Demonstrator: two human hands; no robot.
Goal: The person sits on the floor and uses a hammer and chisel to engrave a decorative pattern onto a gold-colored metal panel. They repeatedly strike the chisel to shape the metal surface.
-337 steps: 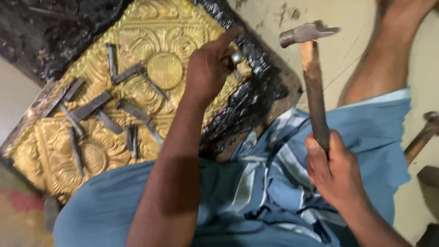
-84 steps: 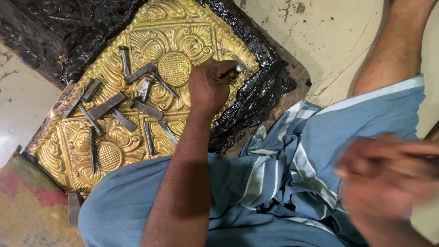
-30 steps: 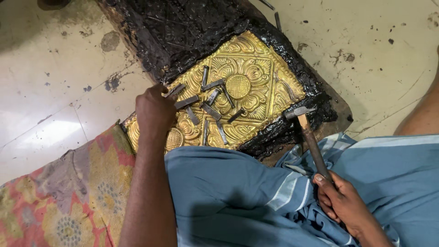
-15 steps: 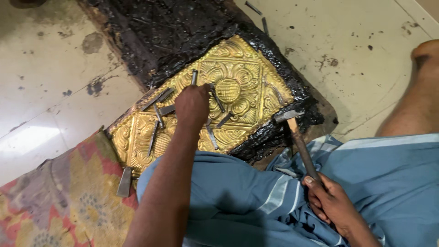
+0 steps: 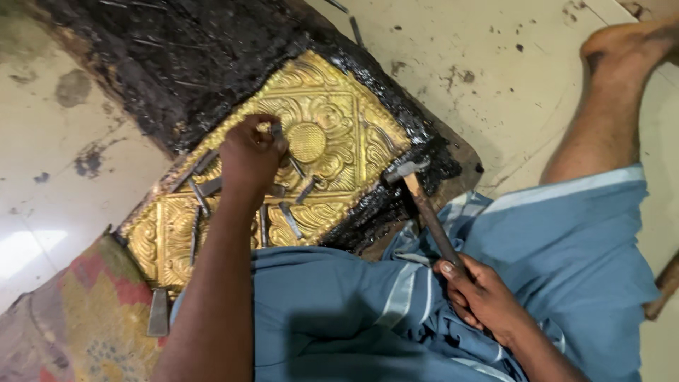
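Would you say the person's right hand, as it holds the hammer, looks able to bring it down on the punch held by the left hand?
Probably yes: the wooden-handled hammer in the right hand hangs beside the embossed golden metal sheet, with nothing between it and the left hand.

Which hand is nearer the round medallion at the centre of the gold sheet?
Left. The left hand is on the gold sheet beside the round medallion; the right hand is off it, over the lap, holding the hammer.

One embossed golden metal sheet [image 5: 332, 141] lies on one black pitch bed [image 5: 184, 64]. Roughly seven steel punches [image 5: 290, 221] are scattered across the sheet, partly hidden by the arm, an eighth [image 5: 158, 313] off its lower-left corner. One hammer [image 5: 424, 205], two hands
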